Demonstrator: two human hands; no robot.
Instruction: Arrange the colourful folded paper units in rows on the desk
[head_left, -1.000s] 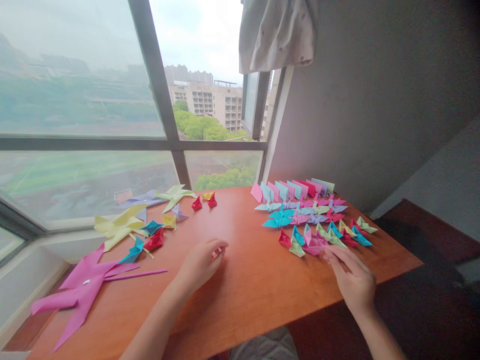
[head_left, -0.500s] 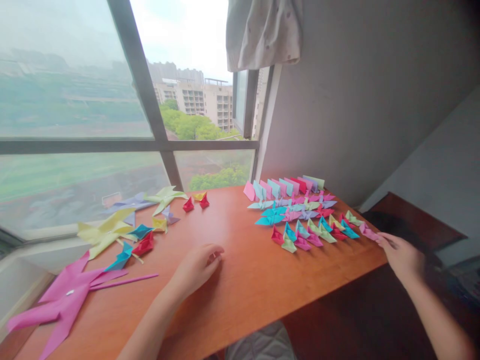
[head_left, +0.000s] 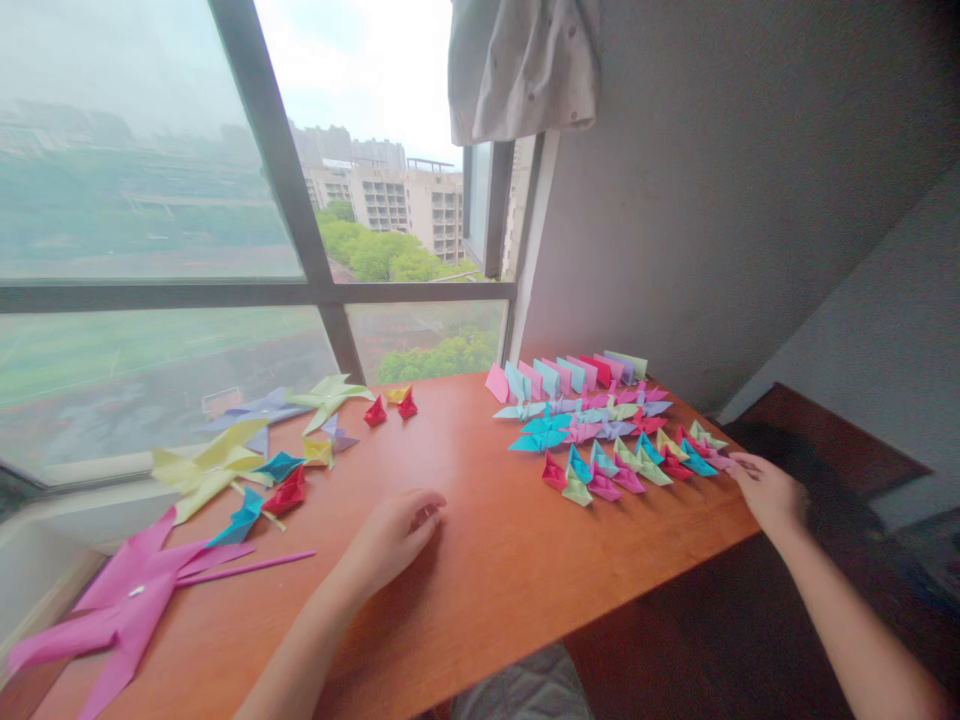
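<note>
Rows of small folded paper pieces in pink, blue, green, red and lilac lie on the right part of the orange-brown table. My right hand is at the table's right edge, at the end of the front row. Its fingertips are held together on a pink folded piece there. My left hand rests on the middle of the table with its fingers loosely curled in. It holds nothing and touches no paper.
Paper pinwheels lie along the left side: a large pink one with a stick, a yellow one, a lilac one, a pale green one. Small red pieces sit near the window. A grey wall stands behind; a dark cabinet is at the right.
My right hand carried a pink folded piece from the front of the group out to the right end of the row, then drew in slightly. The left hand stayed put.
</note>
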